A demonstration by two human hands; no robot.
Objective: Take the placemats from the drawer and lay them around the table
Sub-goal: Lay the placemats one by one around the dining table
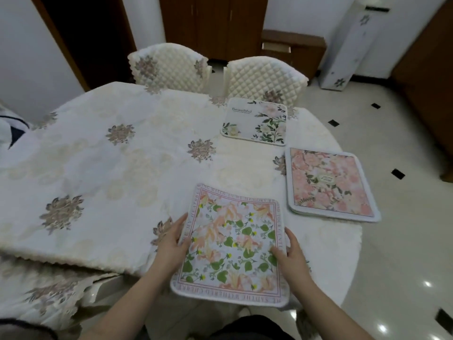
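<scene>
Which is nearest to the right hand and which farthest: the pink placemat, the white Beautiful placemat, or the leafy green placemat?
1. Leafy green placemat: held by the right hand at its right edge.
2. Pink placemat: beyond the hand, at the table's right edge.
3. White Beautiful placemat: farthest, by the chairs.

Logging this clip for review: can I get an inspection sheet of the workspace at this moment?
Surface: table under a cream floral tablecloth, which is bunched at the near left edge.
Job's things: three placemats out; white mat with green leaves at the far side, pink floral mat at the right, bordered floral mat at the near edge, overhanging it.
Clutter: nothing seen.
Grippers: left hand and right hand each hold a side of the bordered floral mat.
Cables: nothing seen.
Surroundings: two quilted chairs behind the table, wooden cabinets, glossy tiled floor.
</scene>
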